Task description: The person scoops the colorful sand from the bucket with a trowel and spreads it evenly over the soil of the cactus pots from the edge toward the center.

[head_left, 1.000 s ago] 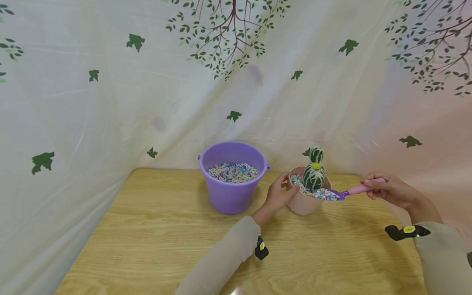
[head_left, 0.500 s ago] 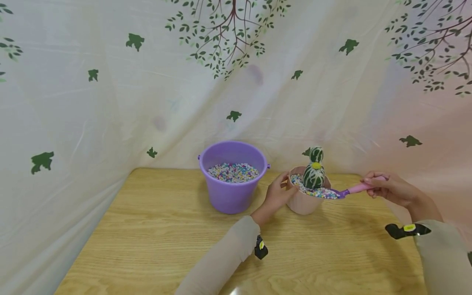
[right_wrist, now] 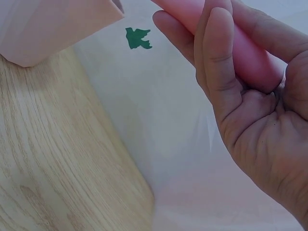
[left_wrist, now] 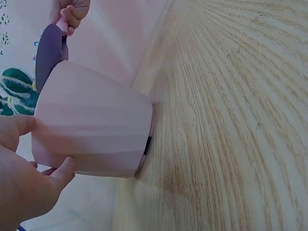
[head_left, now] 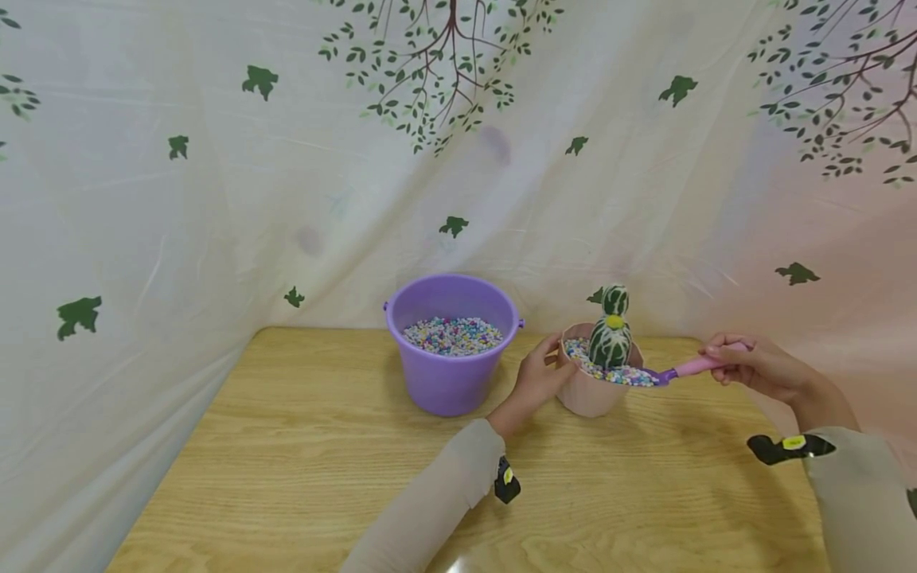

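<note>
My left hand (head_left: 539,376) grips the side of a pale pink flower pot (head_left: 589,398), thumb near the rim. A green-and-white cactus (head_left: 610,344) with a yellow flower stands upright in the pot, with small multicoloured beads (head_left: 577,350) around it. My right hand (head_left: 761,368) holds a toy shovel by its pink handle (head_left: 698,366), fingers curled around it in the right wrist view. The shovel's purple blade (left_wrist: 48,55) reaches over the pot's right rim, loaded with beads in the head view. Its underside faces the left wrist camera.
A purple bucket (head_left: 450,382) partly filled with the same beads stands left of the pot, toward the back of the wooden table (head_left: 322,469). Behind the table hangs a pale curtain (head_left: 372,239) printed with leaves and branches.
The shovel's blade has risen very slightly at the pot's rim, and a little more purple shows among its beads. Both hands stay nearly still.
</note>
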Demonstrator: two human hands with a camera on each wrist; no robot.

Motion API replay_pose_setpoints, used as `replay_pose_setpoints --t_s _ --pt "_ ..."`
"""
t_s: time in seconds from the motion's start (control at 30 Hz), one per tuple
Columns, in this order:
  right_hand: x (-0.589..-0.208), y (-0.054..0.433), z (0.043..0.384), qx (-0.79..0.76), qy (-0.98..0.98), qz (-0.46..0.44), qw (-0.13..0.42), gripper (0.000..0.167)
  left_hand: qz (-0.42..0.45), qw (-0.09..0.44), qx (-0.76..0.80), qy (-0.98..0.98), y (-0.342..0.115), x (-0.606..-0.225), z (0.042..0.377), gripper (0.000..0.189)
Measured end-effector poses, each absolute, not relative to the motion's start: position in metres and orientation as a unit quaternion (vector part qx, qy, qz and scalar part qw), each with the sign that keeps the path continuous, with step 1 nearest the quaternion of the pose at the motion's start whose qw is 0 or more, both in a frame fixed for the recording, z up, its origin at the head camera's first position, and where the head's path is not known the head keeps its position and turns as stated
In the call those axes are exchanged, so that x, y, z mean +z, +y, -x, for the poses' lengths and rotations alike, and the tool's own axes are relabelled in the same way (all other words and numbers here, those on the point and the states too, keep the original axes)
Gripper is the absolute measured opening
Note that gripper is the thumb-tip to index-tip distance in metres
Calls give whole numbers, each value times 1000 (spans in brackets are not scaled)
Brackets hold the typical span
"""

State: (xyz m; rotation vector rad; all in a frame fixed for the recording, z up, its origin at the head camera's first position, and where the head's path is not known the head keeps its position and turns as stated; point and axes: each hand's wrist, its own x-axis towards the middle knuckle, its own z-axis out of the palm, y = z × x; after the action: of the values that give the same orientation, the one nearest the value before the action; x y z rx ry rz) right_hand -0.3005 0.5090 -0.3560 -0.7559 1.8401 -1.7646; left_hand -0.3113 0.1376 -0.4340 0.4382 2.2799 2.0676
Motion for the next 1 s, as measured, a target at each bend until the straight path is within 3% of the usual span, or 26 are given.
replay_pose_setpoints --t_s 1.0 --pt "-351 510 302 -650 657 290 249 51 -150 10 666 730 136 -432 310 61"
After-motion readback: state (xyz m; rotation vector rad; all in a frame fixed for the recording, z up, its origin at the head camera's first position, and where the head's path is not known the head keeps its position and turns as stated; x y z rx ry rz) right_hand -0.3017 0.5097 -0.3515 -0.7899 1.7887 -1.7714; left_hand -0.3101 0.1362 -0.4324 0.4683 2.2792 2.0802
